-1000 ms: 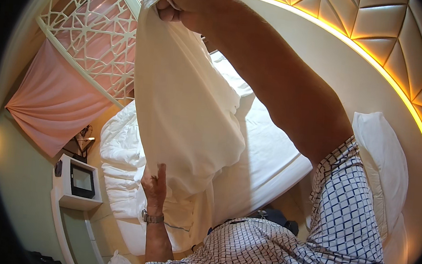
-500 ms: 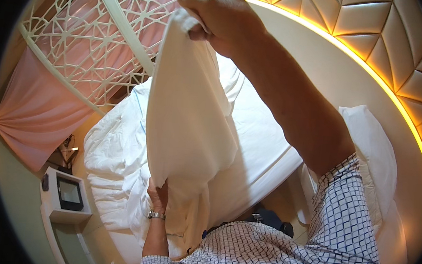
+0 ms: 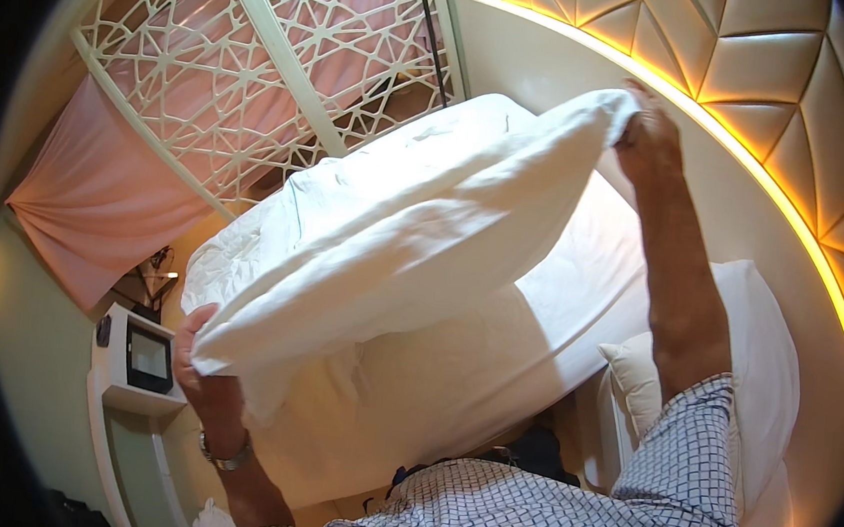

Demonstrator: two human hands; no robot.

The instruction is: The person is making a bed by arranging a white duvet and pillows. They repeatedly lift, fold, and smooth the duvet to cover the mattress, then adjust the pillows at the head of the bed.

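A white pillow (image 3: 415, 233) hangs in the air over the bed, stretched slantwise between both hands. My right hand (image 3: 647, 133) grips its far upper corner near the padded headboard. My left hand (image 3: 200, 370), with a watch on the wrist, holds the near lower corner from beneath. The bed (image 3: 538, 314) under it is covered with a white sheet and a rumpled white duvet (image 3: 243, 248) at the far side.
A second white pillow (image 3: 745, 352) lies by the glowing curved headboard (image 3: 756, 112) on the right. A white bedside unit with a dark panel (image 3: 148, 355) stands at the left. Behind it are a white lattice screen (image 3: 259, 59) and a pink curtain (image 3: 96, 205).
The pillow hung straight down from my raised right hand; now it lies stretched slantwise. My right hand moved right and lower, and my left hand took the lower corner.
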